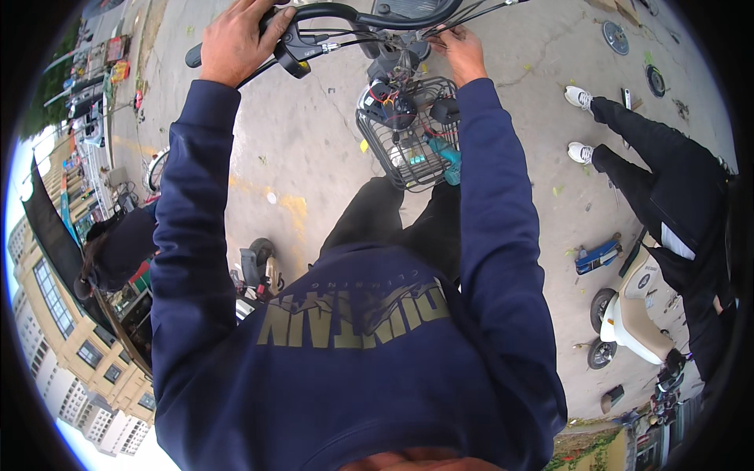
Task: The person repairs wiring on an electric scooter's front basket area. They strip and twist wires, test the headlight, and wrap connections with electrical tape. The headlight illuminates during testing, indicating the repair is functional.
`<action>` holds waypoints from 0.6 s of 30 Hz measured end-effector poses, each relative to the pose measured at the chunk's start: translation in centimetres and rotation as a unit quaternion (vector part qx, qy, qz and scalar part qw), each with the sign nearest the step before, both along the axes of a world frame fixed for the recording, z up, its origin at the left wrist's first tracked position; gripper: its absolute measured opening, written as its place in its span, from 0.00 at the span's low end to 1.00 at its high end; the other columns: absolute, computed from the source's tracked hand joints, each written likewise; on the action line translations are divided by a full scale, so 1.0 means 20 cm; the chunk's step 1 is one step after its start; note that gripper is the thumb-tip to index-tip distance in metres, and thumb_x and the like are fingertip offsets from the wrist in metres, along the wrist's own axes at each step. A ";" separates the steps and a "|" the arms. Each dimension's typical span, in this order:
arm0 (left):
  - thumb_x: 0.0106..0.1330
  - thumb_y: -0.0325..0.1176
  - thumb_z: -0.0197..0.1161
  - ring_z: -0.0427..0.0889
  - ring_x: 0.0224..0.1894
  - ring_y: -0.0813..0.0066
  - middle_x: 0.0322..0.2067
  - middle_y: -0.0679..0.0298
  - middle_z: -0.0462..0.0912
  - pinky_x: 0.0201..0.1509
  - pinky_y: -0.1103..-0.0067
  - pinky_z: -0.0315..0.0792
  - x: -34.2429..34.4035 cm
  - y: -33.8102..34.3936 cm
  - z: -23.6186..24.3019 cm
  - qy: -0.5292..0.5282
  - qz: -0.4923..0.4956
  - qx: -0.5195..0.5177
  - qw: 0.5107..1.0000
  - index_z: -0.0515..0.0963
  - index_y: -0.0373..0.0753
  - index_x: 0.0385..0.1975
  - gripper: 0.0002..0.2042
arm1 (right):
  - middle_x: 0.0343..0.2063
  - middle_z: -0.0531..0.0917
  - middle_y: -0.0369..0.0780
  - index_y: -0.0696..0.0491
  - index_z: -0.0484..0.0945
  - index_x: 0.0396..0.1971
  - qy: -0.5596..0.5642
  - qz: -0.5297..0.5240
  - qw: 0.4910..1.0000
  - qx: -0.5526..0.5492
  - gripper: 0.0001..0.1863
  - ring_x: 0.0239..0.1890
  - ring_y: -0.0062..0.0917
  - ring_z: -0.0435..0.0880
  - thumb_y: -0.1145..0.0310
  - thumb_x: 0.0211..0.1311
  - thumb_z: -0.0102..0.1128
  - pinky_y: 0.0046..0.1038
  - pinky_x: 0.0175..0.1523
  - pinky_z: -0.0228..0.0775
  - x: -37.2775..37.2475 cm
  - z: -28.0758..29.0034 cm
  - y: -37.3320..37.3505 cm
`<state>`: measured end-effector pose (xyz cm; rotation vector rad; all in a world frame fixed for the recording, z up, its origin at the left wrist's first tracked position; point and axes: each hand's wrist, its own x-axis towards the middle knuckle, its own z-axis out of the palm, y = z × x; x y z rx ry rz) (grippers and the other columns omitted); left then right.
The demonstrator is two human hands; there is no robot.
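Observation:
My left hand is closed around the left grip of a black handlebar on a two-wheeled electric bike, beside the brake lever. Farther right, my right hand pinches a bunch of thin wires at the middle of the bar, under the bike's dark front panel. Below both hands hangs a grey wire basket. Loose coloured cables, a black part and a teal tool lie in it. My dark blue sleeves reach up to both hands.
A person in black clothes and white shoes stands at the right. Another person in dark blue bends at the left. A white scooter, a blue tool and round discs are on the concrete ground.

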<state>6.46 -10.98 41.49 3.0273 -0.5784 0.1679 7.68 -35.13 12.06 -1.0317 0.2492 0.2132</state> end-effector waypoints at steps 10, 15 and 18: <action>0.57 0.37 0.68 0.82 0.38 0.57 0.43 0.55 0.83 0.43 0.69 0.76 -0.01 0.10 -0.06 -0.083 -0.082 -0.061 0.991 0.81 0.36 0.36 0.12 | 0.31 0.86 0.42 0.61 0.76 0.36 0.044 0.000 0.998 -0.052 0.07 0.31 0.24 0.87 0.72 0.68 0.59 0.22 0.36 0.79 0.00 0.02 0.04; 0.54 0.34 0.68 0.82 0.39 0.56 0.42 0.54 0.83 0.43 0.68 0.76 -0.02 0.09 -0.03 -0.074 -0.096 -0.094 0.988 0.81 0.36 0.35 0.12 | 0.33 0.87 0.44 0.62 0.76 0.36 0.057 0.033 0.992 -0.109 0.05 0.32 0.26 0.89 0.76 0.69 0.52 0.23 0.35 0.81 0.03 0.02 0.01; 0.53 0.33 0.68 0.82 0.39 0.55 0.42 0.54 0.82 0.44 0.67 0.75 0.00 0.13 -0.03 -0.095 -0.144 -0.120 0.978 0.81 0.37 0.35 0.11 | 0.34 0.87 0.45 0.63 0.76 0.40 0.080 0.048 0.985 -0.148 0.07 0.33 0.28 0.89 0.77 0.69 0.49 0.23 0.34 0.81 0.01 0.08 -0.01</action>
